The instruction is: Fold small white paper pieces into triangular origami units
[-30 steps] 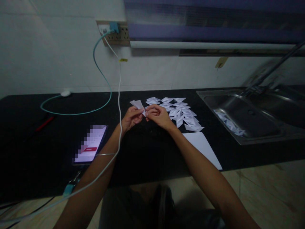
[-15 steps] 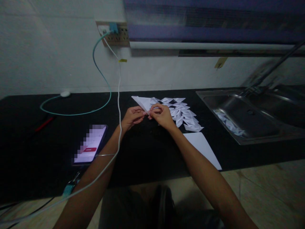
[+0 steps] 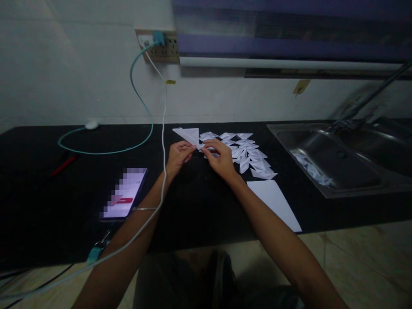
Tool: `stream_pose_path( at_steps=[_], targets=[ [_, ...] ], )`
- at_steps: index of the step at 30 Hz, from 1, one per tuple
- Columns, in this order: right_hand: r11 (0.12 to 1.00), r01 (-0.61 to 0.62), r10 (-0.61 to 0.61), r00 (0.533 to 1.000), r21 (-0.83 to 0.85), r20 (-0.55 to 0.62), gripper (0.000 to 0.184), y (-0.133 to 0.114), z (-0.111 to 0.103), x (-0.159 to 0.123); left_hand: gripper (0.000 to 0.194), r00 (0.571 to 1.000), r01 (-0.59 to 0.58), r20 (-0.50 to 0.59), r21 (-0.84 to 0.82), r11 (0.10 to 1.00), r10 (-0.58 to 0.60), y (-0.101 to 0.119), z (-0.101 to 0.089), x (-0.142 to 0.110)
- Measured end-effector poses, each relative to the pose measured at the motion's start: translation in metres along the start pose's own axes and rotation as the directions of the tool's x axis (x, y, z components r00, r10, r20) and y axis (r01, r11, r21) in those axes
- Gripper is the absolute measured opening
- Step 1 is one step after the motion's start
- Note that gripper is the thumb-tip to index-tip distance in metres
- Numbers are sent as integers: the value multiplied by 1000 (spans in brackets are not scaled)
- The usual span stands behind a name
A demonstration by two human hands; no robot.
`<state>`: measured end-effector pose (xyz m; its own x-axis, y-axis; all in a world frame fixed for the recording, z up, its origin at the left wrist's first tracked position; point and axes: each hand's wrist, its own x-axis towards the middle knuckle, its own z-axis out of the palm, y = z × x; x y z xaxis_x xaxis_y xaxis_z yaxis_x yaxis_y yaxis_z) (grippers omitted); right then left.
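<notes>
A partly folded sheet of white paper (image 3: 190, 134) is held up over the dark counter, its pointed end toward the upper left. My left hand (image 3: 180, 158) pinches its lower edge between thumb and fingers. On the other side, my right hand (image 3: 219, 158) has thumb and forefinger closed at the paper's lower right corner. Just behind and right of that hand lie several folded paper boats (image 3: 246, 150), crowded together. Flat white sheets (image 3: 273, 201) rest under my right forearm, partly covered by it.
A lit phone (image 3: 124, 195) lies beside my left forearm. A white cable (image 3: 164, 128) hangs from the wall socket (image 3: 167, 49) across that arm. At the right is a metal sink (image 3: 325, 189) with white folded paper (image 3: 310, 168) inside. A red object (image 3: 63, 165) lies far left.
The folded paper has turned slightly, now showing a broader flat face, and my fingers have drawn a little apart along its lower edge. The whole view has shifted slightly.
</notes>
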<state>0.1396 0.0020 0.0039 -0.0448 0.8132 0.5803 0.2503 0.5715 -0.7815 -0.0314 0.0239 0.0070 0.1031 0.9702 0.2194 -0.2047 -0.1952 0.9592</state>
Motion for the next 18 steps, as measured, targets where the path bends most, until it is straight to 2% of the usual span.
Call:
stream_pose_path(
  at_steps=[3, 10, 18],
  targets=[
    [997, 49, -50, 999, -55, -16, 15, -1, 2, -1, 36, 1000, 11, -2, 6, 1000, -11, -1, 1, 1],
    [994, 52, -57, 997, -99, -45, 15, 7, 4, -2, 39, 1000, 7, 8, -6, 1000, -7, -1, 4, 0],
    [999, -26, 23, 996, -41, -86, 17, 9, 11, -2, 35, 1000, 4, 31, 41, 999, -5, -1, 3, 0]
  ],
)
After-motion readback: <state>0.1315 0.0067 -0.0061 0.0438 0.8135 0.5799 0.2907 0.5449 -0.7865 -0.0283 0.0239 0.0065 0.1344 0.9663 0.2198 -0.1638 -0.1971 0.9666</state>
